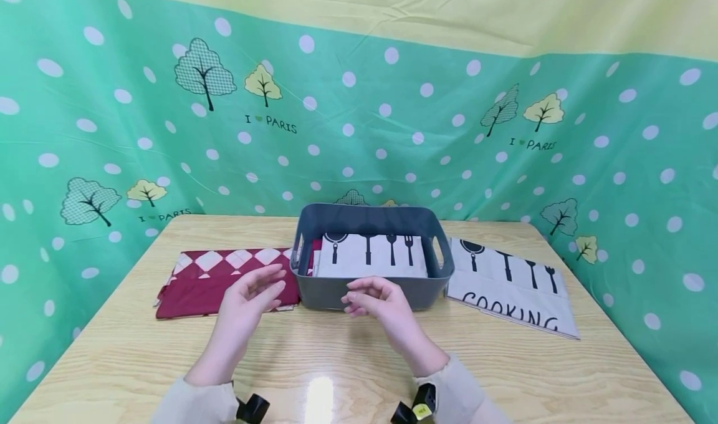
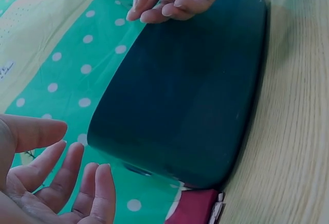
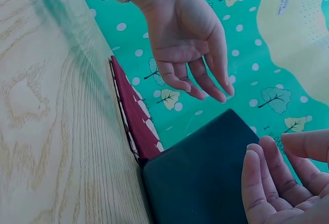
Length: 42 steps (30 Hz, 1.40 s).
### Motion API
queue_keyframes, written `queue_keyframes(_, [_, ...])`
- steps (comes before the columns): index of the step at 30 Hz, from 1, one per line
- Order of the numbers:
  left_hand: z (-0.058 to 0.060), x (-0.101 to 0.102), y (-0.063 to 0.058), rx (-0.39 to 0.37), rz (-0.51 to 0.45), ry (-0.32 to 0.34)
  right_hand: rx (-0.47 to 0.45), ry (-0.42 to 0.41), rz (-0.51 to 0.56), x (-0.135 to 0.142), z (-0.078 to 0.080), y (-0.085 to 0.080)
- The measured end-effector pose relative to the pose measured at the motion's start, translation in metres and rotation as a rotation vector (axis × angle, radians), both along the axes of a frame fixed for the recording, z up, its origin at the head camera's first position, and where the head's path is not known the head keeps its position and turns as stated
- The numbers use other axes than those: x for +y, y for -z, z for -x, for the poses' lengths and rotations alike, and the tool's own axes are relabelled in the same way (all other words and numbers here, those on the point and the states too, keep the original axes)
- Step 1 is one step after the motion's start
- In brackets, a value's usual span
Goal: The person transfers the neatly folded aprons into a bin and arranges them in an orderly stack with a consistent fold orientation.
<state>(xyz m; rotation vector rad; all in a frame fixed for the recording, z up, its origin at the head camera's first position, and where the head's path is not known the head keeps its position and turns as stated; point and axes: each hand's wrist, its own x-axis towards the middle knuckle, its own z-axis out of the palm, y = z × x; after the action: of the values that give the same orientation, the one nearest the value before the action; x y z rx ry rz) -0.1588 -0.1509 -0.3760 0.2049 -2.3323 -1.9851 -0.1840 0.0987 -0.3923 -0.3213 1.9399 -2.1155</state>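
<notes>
A dark grey plastic basket with side handle holes stands at the middle of the table. Inside it lies a folded white cloth printed with black utensils, with a strip of maroon fabric showing at its left. My left hand hovers in front of the maroon cloth, fingers loosely bent and holding nothing. The right hand is raised before the basket's front wall, its relaxed fingers also free of anything. In the left wrist view, the basket's outer wall fills the space between both hands.
Left of the basket, a folded maroon cloth with white diamonds lies flat. On the right is a folded white cloth printed with utensils and "COOKING". A green dotted curtain hangs behind the wooden table.
</notes>
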Motion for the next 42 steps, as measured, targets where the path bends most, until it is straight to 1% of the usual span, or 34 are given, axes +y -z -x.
queue_keyframes(6, [0.003,-0.004,0.001,0.010,0.020,-0.024,0.000,-0.004,0.001,-0.002,-0.001,0.001])
queue_keyframes(12, [0.006,-0.014,0.003,0.014,0.030,-0.035,-0.010,-0.020,0.009,-0.005,-0.004,0.002])
queue_keyframes(17, [0.009,-0.024,0.006,0.005,0.019,-0.058,-0.001,-0.018,0.002,-0.006,-0.005,0.004])
queue_keyframes(23, [0.013,-0.037,0.010,0.023,-0.016,-0.079,-0.007,-0.033,-0.021,-0.007,-0.005,0.008])
queue_keyframes(25, [0.014,-0.042,0.011,0.023,-0.006,-0.077,-0.004,-0.045,-0.022,-0.008,-0.005,0.010])
queue_keyframes(29, [0.014,-0.055,0.008,-0.003,0.017,-0.084,0.008,-0.059,-0.021,-0.009,-0.005,0.013])
queue_keyframes(33, [0.016,-0.067,0.006,-0.031,0.025,-0.119,0.009,-0.062,-0.017,-0.012,-0.005,0.015])
queue_keyframes(39, [0.019,-0.083,0.008,0.003,-0.033,-0.176,0.002,-0.072,-0.023,-0.016,-0.008,0.014])
queue_keyframes(42, [0.019,-0.090,0.009,0.000,-0.048,-0.199,-0.001,-0.086,-0.020,-0.018,-0.009,0.014])
